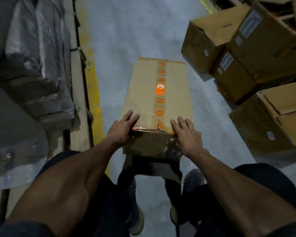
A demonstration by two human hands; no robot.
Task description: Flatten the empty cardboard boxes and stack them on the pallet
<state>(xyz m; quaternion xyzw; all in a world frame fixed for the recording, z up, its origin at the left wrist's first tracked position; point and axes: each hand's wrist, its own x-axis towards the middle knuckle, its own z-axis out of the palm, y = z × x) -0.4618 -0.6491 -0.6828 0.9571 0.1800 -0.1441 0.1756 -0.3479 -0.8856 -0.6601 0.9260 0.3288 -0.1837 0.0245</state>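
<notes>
A long brown cardboard box point(143, 93) stands on the grey floor in front of me, its top seam closed with clear tape printed with orange logos. The tape is torn at the near edge. My left hand point(121, 128) lies on the box's near left corner with straight fingers spread over the top. My right hand point(186, 134) rests on the near right corner, fingers also straight, the thumb hidden at the box's near face. A wooden pallet point(79, 93) runs along the left, loaded with goods under grey plastic wrap point(32, 65).
Several open brown boxes stand at the right: one far point(205, 47), a stacked pair point(256, 53) and a near one point(272, 120). A yellow floor line point(94, 93) borders the pallet. My feet and dark trousers are below the box.
</notes>
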